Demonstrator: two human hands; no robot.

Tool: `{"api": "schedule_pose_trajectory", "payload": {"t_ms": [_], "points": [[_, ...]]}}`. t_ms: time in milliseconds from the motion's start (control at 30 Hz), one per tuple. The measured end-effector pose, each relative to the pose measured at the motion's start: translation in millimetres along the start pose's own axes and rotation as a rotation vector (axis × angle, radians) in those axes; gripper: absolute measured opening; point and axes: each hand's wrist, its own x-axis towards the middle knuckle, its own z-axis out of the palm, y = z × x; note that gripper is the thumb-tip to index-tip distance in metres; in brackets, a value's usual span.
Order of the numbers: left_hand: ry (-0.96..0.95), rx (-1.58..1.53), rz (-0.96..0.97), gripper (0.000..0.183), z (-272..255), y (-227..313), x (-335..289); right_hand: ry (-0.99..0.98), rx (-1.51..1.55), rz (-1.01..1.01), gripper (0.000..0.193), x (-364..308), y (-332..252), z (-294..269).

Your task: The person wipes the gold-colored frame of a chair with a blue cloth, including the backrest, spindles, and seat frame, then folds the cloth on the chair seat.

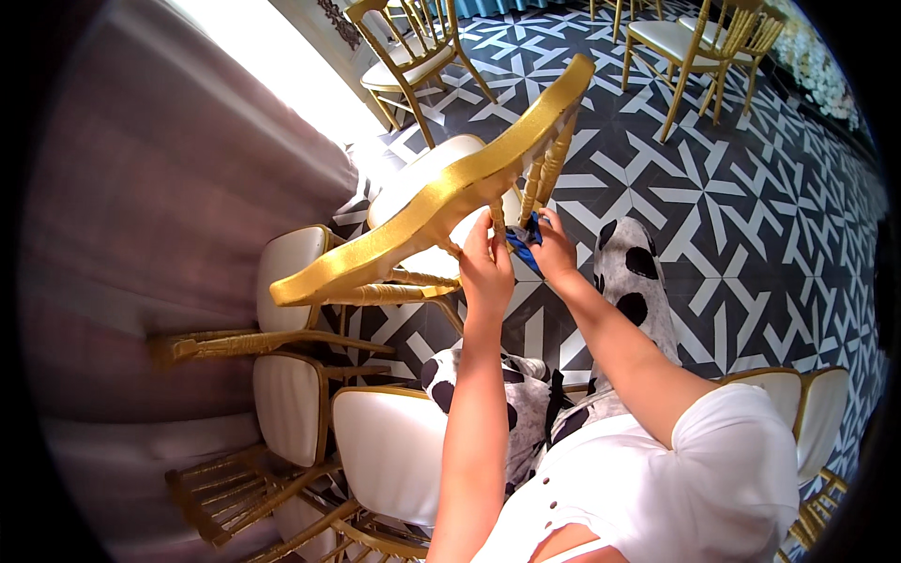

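A gold chair (427, 208) with a white seat stands right in front of me, its curved top rail crossing the view at a slant. My left hand (486, 270) is closed at one of the thin turned spindles (497, 216) of its backrest, below the rail. To the right of it, my right hand (554, 249) is closed on a crumpled blue cloth (523, 249). The cloth lies against the backrest between my two hands. Part of the cloth and some fingertips are hidden behind the spindles and my fingers.
More gold chairs with white seats (387, 455) crowd my left, and others (770, 385) stand at the lower right. A chair (408, 66) and several more (694, 56) are farther off. A pinkish curtain (188, 188) hangs along the left. Black-and-white patterned floor (713, 225) spreads right.
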Motion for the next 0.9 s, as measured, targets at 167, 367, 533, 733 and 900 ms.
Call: {"api": "schedule_pose_trajectory", "payload": {"t_ms": [167,367,533,733,900], "points": [[0.059,-0.059,-0.123,0.044,4.3,8.3,-4.0,-0.070,-0.138,-0.250,0.023,6.4,11.2,-21.4],[0.119,-0.109,-0.061,0.043,17.0,-0.4,-4.9,-0.220,-0.348,-0.096,0.023,30.4,3.5,-45.8],[0.222,-0.119,-0.017,0.033,23.6,-13.1,-6.3,-0.253,-0.191,0.115,0.030,34.7,-27.0,-79.1],[0.249,-0.082,-0.009,0.029,29.3,-15.3,-6.0,-0.224,-0.113,-0.187,0.041,36.0,-17.6,-48.0],[0.258,-0.065,-0.020,0.029,31.6,-13.1,-5.7,-0.013,-0.115,-0.181,0.045,-1.6,7.5,-1.6]]}}
